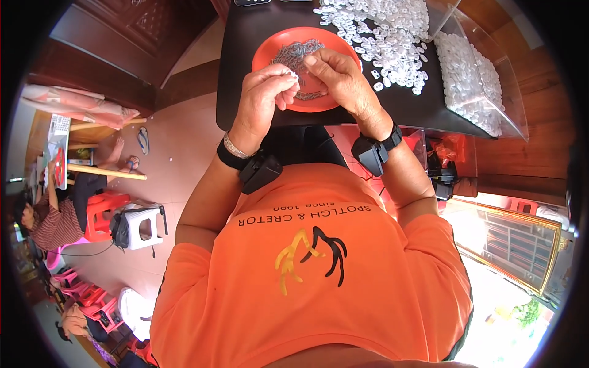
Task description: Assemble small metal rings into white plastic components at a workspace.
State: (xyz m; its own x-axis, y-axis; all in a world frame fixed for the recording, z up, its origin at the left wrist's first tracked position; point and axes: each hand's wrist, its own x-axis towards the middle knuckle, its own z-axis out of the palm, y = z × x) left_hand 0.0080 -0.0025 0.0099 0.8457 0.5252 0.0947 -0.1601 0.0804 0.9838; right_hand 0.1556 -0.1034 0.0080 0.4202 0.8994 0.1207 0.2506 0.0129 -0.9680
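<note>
My left hand [262, 98] is closed in a pinch on a small clear-white plastic piece [293, 76], over the left side of a round orange-red tray [262, 52]. My right hand [345, 83] is pinched too, thumb against fingers, above the tray's right side; what it holds, if anything, is too small to make out. A heap of small grey metal pieces, like screws [288, 56], lies in the tray, partly hidden behind my hands. To the tray's right spreads a pile of small oval clear-white plastic pieces [392, 52] on the black table [230, 92].
A clear plastic box [472, 86] full of white pieces stands at the table's right edge. Dark devices are strapped to both my wrists. At far left a person [58, 218] sits at another table, near red and white stools [138, 227].
</note>
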